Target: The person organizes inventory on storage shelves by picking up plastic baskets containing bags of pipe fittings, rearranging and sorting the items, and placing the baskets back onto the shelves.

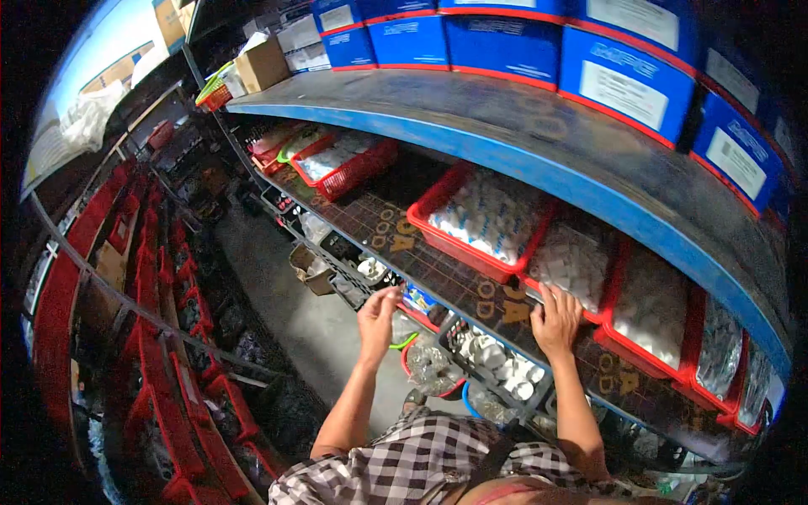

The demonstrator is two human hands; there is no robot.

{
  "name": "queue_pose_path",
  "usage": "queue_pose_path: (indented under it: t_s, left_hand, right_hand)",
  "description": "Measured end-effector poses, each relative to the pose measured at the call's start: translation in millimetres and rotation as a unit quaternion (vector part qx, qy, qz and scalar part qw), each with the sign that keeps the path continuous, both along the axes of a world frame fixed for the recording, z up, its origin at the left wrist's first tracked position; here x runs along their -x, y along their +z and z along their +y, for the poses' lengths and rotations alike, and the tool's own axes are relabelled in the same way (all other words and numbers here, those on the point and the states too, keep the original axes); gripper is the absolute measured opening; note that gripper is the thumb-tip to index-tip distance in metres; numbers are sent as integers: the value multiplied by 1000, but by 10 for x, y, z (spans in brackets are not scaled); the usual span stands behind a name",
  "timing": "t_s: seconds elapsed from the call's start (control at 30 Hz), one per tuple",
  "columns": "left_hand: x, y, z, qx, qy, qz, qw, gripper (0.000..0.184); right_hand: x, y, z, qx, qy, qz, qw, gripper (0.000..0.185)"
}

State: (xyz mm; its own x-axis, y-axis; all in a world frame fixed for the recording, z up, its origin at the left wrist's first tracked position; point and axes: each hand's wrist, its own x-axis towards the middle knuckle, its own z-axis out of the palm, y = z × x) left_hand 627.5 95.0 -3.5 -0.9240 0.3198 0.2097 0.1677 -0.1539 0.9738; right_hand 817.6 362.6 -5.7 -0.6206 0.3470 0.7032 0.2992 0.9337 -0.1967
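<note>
My left hand is raised in front of the shelf edge, its fingers curled toward the thumb. Whatever may be between those fingertips is too small to make out. My right hand reaches over the middle shelf, fingers spread and fingertips at the front rim of a red tray. Small white parts, apparently in clear bags, fill that tray. Just left of it stands another red tray with bagged white pieces.
Blue boxes line the upper shelf. Further red trays continue right; a red basket stands farther left. Below are a crate of white fittings and a tub of clear bags. Red bins line the aisle's left side.
</note>
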Motion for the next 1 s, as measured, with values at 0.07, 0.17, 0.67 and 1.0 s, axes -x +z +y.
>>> queue_pose_path:
  t_s: [0.07, 0.17, 0.67, 1.0]
  left_hand:
    - [465, 68, -156, 6, 28, 21, 999, 21]
    - [1211, 180, -400, 34, 87, 113, 989, 21]
    - [4640, 158, -85, 447, 194, 550, 678, 25]
    - [3111, 190, 0, 349, 145, 554, 742, 29]
  right_hand:
    - [68, -29, -19, 2, -29, 2, 1000, 41]
    - [194, -104, -60, 8, -72, 35, 997, 35]
    - [499, -182, -109, -68, -257, -8, 964, 19]
    - [534, -268, -70, -101, -266, 9, 959, 19]
